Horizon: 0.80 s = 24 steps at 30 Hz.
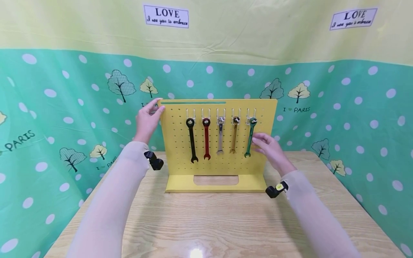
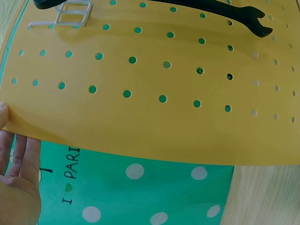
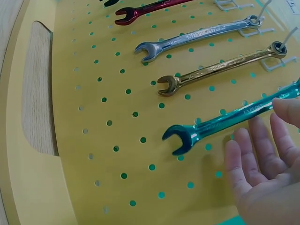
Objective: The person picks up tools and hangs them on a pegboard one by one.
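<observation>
A yellow pegboard (image 1: 216, 165) stands upright on its base, with combination wrenches hanging in a row from white hooks. From left to right they are a black wrench (image 1: 192, 141), a red wrench (image 1: 207, 139), a silver wrench (image 1: 221, 138), a gold wrench (image 1: 235, 136) and a green wrench (image 1: 250, 139). At the board's upper left corner, my left hand (image 1: 147, 120) grips the edge, thumb in front and fingers behind. My right hand (image 1: 269, 148) pinches the green wrench by its upper shaft, thumb across it (image 3: 267, 159). The green wrench's ring end still overlaps its hook in the head view.
The board stands on a light wood table (image 1: 200, 218), and its base has a cut-out showing the wood. Close behind and along both sides hangs a green and yellow curtain (image 1: 338, 86) with dots and trees. Each wrist carries a small black camera (image 1: 153, 160).
</observation>
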Motion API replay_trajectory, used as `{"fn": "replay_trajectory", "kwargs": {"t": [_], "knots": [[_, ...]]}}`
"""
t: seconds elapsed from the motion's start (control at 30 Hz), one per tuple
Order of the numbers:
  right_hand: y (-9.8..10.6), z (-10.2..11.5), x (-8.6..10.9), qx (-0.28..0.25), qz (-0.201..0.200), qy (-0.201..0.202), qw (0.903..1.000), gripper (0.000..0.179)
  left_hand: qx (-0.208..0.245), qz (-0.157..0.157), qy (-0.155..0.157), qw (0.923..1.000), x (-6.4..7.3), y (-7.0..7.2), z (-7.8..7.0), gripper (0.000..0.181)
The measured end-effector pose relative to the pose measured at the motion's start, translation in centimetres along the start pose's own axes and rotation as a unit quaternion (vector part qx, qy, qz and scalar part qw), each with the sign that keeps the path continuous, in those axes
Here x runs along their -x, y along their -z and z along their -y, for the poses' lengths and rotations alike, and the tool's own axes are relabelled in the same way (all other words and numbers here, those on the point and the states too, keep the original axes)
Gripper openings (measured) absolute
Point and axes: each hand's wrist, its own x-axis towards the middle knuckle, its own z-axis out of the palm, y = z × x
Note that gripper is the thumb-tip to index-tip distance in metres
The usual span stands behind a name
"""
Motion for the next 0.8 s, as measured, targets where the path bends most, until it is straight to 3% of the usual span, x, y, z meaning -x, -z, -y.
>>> {"fn": "replay_trajectory", "kwargs": {"t": [0.57, 0.8], "knots": [[2.2, -0.8, 2.2, 0.074, 0.013, -0.018, 0.997, 0.062, 0.011, 0.039, 0.01, 0.9991, 0.1, 0.0, -0.9, 0.056], [2.7, -1.0, 2.8, 0.088, 0.024, -0.016, 0.9958, 0.063, -0.002, 0.086, 0.016, 0.9961, 0.7, 0.6, -1.3, 0.075]]}}
